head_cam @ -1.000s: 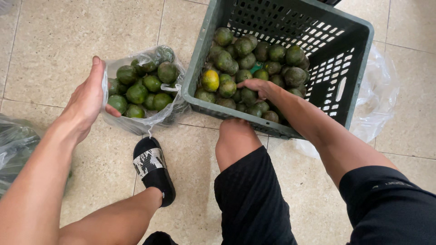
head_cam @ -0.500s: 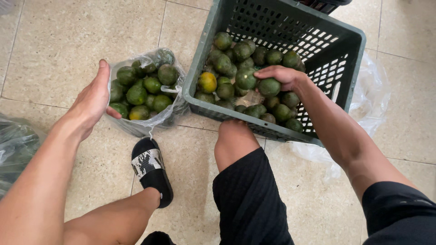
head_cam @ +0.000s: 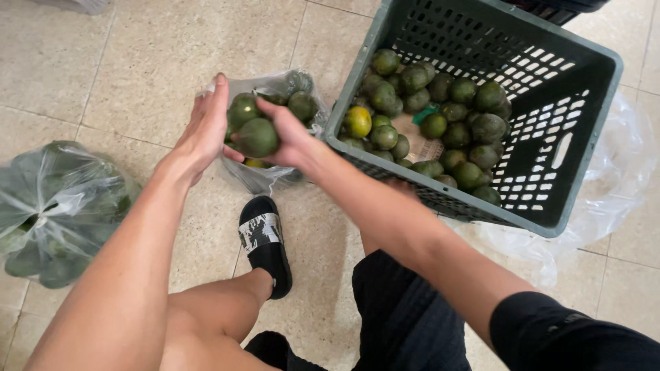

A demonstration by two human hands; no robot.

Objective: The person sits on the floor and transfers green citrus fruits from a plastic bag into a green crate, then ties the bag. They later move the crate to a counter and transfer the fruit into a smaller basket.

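My right hand (head_cam: 290, 139) grips a green citrus fruit (head_cam: 258, 137) right over the mouth of a clear plastic bag (head_cam: 269, 177) on the tiled floor. More green fruits (head_cam: 302, 104) lie in the bag. My left hand (head_cam: 205, 130) rests flat against the bag's left edge with its fingers extended. To the right stands a tilted dark green plastic crate (head_cam: 577, 137) holding several green fruits (head_cam: 454, 130) and one yellowish fruit (head_cam: 358, 121).
A second clear bag of green fruit (head_cam: 51, 209) lies at the left edge. Crumpled clear plastic (head_cam: 612, 199) sits under the crate's right side. My foot in a black slipper (head_cam: 265, 244) is planted below the open bag, my right knee beside the crate.
My right hand has left the crate with a green fruit and crossed leftward to the open bag. My left hand has shifted closer to the bag's rim.
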